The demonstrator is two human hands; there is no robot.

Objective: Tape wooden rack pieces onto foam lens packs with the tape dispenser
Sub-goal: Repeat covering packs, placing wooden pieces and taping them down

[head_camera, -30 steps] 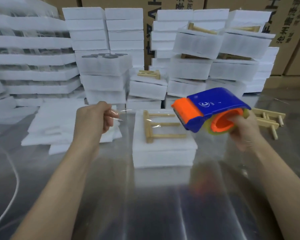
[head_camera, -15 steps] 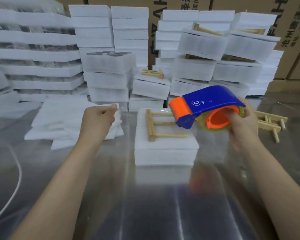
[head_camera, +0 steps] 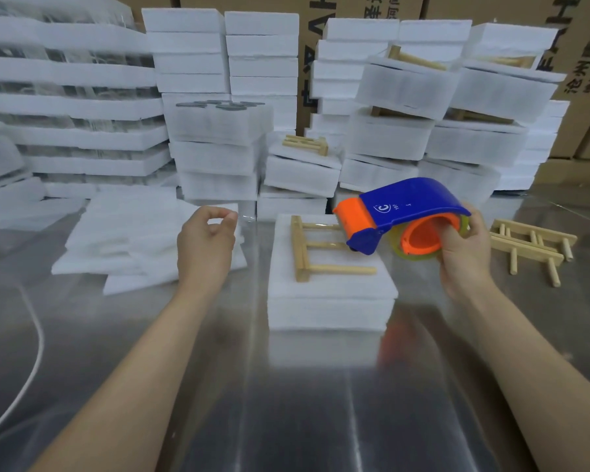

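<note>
The foam lens pack (head_camera: 331, 296) on the table (head_camera: 286, 410) carries a wooden rack piece (head_camera: 302, 248), partly hidden by the tape dispenser (head_camera: 406, 207) gripped in the right hand (head_camera: 464, 255), while the left hand (head_camera: 205, 248) pinches its curled fingers together, any clear tape indiscernible.

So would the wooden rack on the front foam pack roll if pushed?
Probably not: the wooden rack lies flat, its pegs joined to one bar. Thin wood suggests light and stiff. The foam pack beneath looks soft, so it may drag.
</note>
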